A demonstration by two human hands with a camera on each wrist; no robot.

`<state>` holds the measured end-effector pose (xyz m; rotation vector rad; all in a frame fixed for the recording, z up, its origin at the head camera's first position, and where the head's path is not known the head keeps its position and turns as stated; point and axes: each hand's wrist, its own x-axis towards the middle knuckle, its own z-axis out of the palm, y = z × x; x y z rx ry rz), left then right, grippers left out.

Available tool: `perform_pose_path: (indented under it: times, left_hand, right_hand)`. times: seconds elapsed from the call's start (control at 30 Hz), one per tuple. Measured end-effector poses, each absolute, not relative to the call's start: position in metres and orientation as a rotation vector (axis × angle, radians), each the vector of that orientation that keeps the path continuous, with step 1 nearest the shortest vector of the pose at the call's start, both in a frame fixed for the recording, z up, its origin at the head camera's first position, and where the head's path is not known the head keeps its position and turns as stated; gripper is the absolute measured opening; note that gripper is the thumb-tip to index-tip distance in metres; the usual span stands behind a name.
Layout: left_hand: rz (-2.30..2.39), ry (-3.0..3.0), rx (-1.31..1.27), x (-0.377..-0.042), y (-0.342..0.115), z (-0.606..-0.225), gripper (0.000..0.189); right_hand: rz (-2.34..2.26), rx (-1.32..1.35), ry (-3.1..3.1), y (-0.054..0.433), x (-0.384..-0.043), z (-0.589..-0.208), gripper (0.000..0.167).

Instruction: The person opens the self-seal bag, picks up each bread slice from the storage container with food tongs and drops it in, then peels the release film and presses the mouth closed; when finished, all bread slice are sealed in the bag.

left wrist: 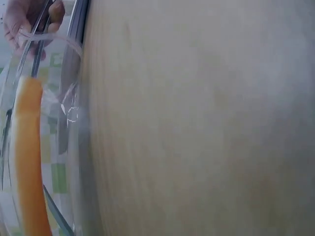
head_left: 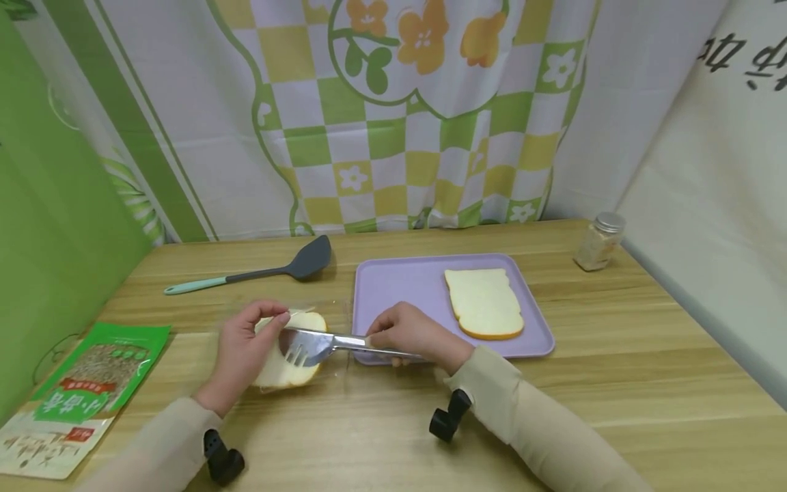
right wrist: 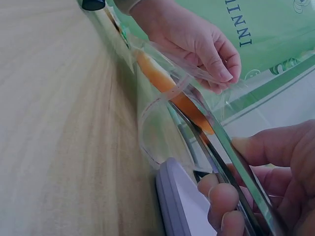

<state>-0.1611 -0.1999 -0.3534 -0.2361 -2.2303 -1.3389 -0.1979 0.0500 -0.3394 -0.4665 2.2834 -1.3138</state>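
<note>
In the head view my left hand [head_left: 242, 352] pinches the upper edge of a clear plastic bag [right wrist: 150, 130] at its mouth. Inside the bag lies a bread slice [head_left: 270, 372] with an orange-brown crust. My right hand [head_left: 415, 333] grips metal tongs [head_left: 350, 342], whose fork-like end reaches over the slice. From the right wrist view, the tongs' two arms pass through the bag's mouth, one on each side of the slice. Another bread slice [head_left: 486, 301] lies flat on the right half of a lilac tray [head_left: 399, 283], beside my right hand.
A spatula [head_left: 310, 258] with a mint handle lies behind the bag. At the left edge is a green seed packet [head_left: 101, 379]. A lidded glass jar [head_left: 599, 242] stands at the back right. A patterned curtain [head_left: 406, 137] hangs behind the wooden table [head_left: 621, 383].
</note>
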Motion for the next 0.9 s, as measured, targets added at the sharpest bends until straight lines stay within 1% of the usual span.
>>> perform_pose_path:
  times: [0.07,0.27,0.47,0.67,0.9]
  left_hand:
    - [-1.377,-2.214,-0.284,-0.16,-0.196,-0.353,0.007]
    - [-1.413,-2.175,-0.373,-0.155,-0.187,-0.352,0.006]
    - [-1.368,-2.207,-0.318,-0.154,-0.189,-0.354,0.004]
    - [-1.309,-2.232,-0.266,-0.154,-0.196,-0.352,0.005]
    - [-1.292,-2.319,-0.237,-0.157,-0.201,-0.355,0.004]
  right_hand:
    - [-1.325,-0.467,2.264,0.049,-0.2,-0.338,0.012]
    - [-1.35,-0.469,2.251,0.044,-0.206,-0.341,0.014]
    - [-1.321,-0.42,2.27,0.038,-0.204,-0.349,0.012]
    - [-1.242,-0.403,2.315,0.033,-0.2,-0.346,0.012]
    - [-1.329,-0.382,2.243,0.039,-0.196,-0.344,0.015]
